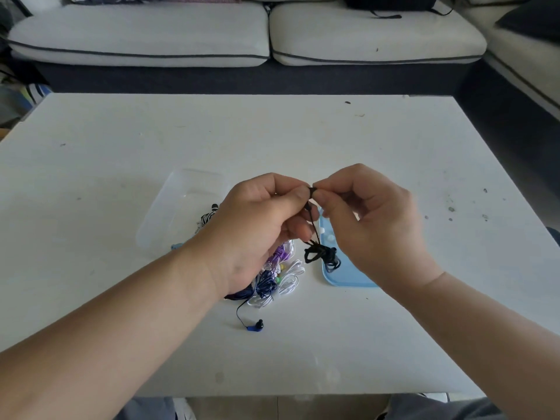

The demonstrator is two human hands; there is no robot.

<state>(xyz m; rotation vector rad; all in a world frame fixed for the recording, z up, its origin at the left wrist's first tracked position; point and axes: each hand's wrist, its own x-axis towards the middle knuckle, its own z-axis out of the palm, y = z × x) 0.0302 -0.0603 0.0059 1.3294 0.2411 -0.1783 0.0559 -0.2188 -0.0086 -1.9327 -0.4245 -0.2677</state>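
Pinched the black earphone cable [320, 257] between left hand [260, 228] and right hand [375, 225], above the bench [121, 147], over the blue lid [348, 277]. Likely risked tightening its tangle by tugging hard.

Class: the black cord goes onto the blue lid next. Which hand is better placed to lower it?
Probably the right hand: it pinches the black cord above the blue lid, while the left hand, also pinching it, sits over the pile of other cords.

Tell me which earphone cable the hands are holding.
The black cable, pinched by left hand and right hand; blue cable, white cable and purple cable lie on the table.
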